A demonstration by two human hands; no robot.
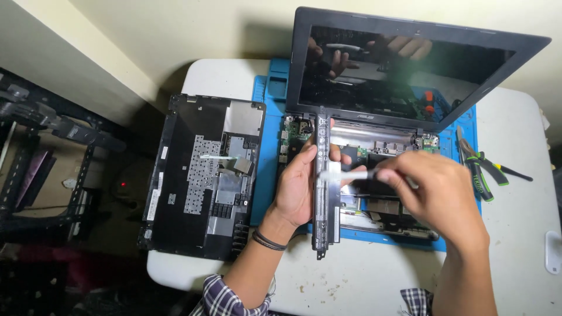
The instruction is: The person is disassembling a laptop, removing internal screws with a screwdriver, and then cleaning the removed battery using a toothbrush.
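Left hand (298, 187) grips long black battery pack (325, 193), held lengthwise above opened laptop (374, 146). Right hand (430, 196) pinches pale thin tool (351, 174), blurred, tip on pack's midsection. Step judged: working pack surface. Next move needs steady grip. Pliers (477, 167) beyond right hand.

A small electronics repair bench.
An opened laptop (374, 117) lies on a blue work mat (266, 175), pliers (477, 169) beside it on the white desk (515, 222).

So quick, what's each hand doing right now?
Left hand: closed around the long black battery bar, holding it upright.
Right hand: fingers pinching a thin white tool against the bar.
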